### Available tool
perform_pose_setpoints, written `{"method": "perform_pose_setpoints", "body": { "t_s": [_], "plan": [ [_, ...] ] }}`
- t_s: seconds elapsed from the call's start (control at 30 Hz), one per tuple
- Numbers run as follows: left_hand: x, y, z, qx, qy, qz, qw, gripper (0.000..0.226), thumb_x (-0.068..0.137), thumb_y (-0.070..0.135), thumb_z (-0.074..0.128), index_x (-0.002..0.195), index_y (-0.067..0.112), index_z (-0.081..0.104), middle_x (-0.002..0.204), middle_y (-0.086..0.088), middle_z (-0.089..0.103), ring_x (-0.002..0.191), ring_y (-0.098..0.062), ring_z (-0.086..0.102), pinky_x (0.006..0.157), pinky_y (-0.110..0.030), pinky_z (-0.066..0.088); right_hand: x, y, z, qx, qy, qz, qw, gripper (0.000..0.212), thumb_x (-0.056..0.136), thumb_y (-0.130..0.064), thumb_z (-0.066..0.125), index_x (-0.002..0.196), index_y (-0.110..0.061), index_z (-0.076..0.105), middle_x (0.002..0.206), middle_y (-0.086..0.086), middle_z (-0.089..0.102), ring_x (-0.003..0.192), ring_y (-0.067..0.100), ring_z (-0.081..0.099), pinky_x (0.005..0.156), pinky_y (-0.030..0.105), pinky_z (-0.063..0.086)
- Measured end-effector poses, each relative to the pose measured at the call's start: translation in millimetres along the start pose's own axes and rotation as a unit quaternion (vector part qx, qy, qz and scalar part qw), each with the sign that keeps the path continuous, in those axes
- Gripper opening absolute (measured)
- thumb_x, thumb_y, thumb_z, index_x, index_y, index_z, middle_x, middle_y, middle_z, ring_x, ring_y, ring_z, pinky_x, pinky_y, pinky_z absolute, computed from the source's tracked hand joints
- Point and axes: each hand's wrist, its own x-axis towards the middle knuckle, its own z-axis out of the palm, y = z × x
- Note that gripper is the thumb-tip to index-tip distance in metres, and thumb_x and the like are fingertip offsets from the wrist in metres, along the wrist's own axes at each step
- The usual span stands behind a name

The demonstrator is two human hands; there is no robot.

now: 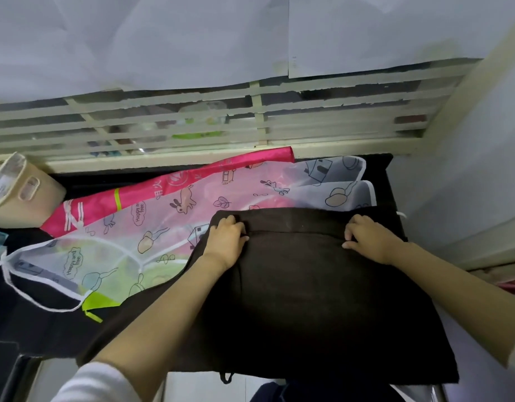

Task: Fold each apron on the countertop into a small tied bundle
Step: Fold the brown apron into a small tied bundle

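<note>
Dark brown fabric apron (308, 300) lies spread on the black countertop (30, 320), near hem overhanging. Left hand (226, 237) and right hand (369, 237) pinch its far fold, fingers curled. Draw both ends evenly, clear of the translucent cartoon-printed apron (152, 227) beyond

Grille (192, 111) close behind, basket (24, 187) far left, patterned apron (152, 227) spread left, wall (468, 184) right
</note>
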Motion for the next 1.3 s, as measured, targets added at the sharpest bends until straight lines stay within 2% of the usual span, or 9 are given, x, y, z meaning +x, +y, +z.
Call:
{"method": "perform_pose_setpoints", "body": {
  "t_s": [0.13,0.33,0.5,0.67,0.83,0.97,1.13,1.2,1.3],
  "plan": [
    [10.3,-9.0,-7.1,-0.07,0.026,0.003,0.997,0.016,0.096,0.018,0.049,0.101,0.003,0.055,0.111,-0.011,0.05,0.102,-0.03,0.051,0.086,-0.035,0.039,6.0,-1.0,-18.2,0.053,0.018,0.005,0.998,0.015,0.099,-0.031,0.044,0.092,-0.018,0.041,0.079,-0.001,0.053,0.068,0.015,0.049,0.059,0.026,0.035],
    [28.8,-11.0,-12.6,-0.068,-0.001,-0.034,0.997,0.02,0.098,0.017,0.044,0.106,0.001,0.052,0.113,-0.014,0.049,0.102,-0.034,0.053,0.084,-0.039,0.042,27.7,-10.0,-22.2,0.063,0.081,0.036,0.994,0.024,0.095,-0.025,0.053,0.115,-0.013,0.044,0.102,0.011,0.062,0.09,0.027,0.059,0.078,0.035,0.047],
    [40.5,-12.5,-14.6,-0.051,-0.008,-0.047,0.998,0.022,0.098,0.017,0.043,0.11,0.0,0.05,0.122,-0.016,0.044,0.099,-0.04,0.055,0.083,-0.044,0.044,42.5,-12.1,-19.1,0.041,0.119,0.052,0.991,0.022,0.096,-0.022,0.05,0.115,-0.01,0.053,0.11,0.011,0.059,0.1,0.025,0.055,0.084,0.034,0.045],
    [46.6,-13.3,-13.8,-0.026,-0.018,-0.049,0.998,0.022,0.098,0.02,0.044,0.111,0.004,0.05,0.119,-0.013,0.049,0.105,-0.033,0.053,0.081,-0.038,0.041,46.6,-11.9,-15.2,0.022,0.137,0.07,0.988,0.023,0.096,-0.021,0.05,0.117,-0.011,0.053,0.116,0.009,0.057,0.106,0.023,0.052,0.088,0.032,0.041],
    [47.2,-10.0,-15.7,-0.026,-0.015,-0.049,0.998,0.021,0.098,0.02,0.043,0.112,0.005,0.049,0.121,-0.013,0.049,0.108,-0.032,0.051,0.079,-0.036,0.041,44.9,-32.5,-12.0,-0.062,0.191,0.007,0.98,0.034,0.088,-0.005,0.052,0.121,-0.013,0.051,0.122,0.008,0.051,0.114,0.024,0.046,0.097,0.032,0.036],
    [43.7,-7.4,-19.3,-0.038,-0.001,-0.038,0.999,0.019,0.098,0.019,0.043,0.109,0.005,0.048,0.12,-0.012,0.051,0.107,-0.032,0.051,0.078,-0.034,0.04,43.4,-76.8,-11.7,0.01,0.135,-0.112,0.984,0.048,0.087,0.002,0.052,0.132,-0.012,0.045,0.127,0.006,0.048,0.113,0.024,0.051,0.091,0.034,0.042],
    [33.9,-5.9,-27.2,-0.08,0.033,-0.011,0.996,0.014,0.097,0.016,0.045,0.105,0.005,0.049,0.112,-0.011,0.054,0.1,-0.029,0.051,0.071,-0.03,0.033,59.3,-129.4,-18.4,0.028,0.082,-0.141,0.986,0.06,0.096,-0.008,0.048,0.148,-0.011,0.019,0.151,0.009,0.027,0.111,0.025,0.057,0.082,0.037,0.051],
    [29.7,-7.2,-30.7,-0.097,0.033,0.007,0.995,0.015,0.096,0.014,0.046,0.108,0.004,0.048,0.11,-0.011,0.054,0.1,-0.029,0.05,0.07,-0.029,0.033,69.9,-146.0,-19.5,0.026,0.066,-0.143,0.987,0.056,0.098,-0.016,0.048,0.147,-0.008,0.021,0.149,0.012,0.031,0.107,0.027,0.059,0.082,0.039,0.051],
    [28.3,-17.7,-36.1,-0.107,0.011,0.033,0.994,0.022,0.093,0.01,0.049,0.114,0.004,0.047,0.113,-0.013,0.055,0.102,-0.03,0.051,0.079,-0.033,0.039,83.1,-162.4,-22.5,0.033,0.072,-0.129,0.989,0.039,0.099,-0.021,0.047,0.133,-0.005,0.04,0.133,0.014,0.048,0.107,0.029,0.058,0.083,0.038,0.049]
  ]
}}
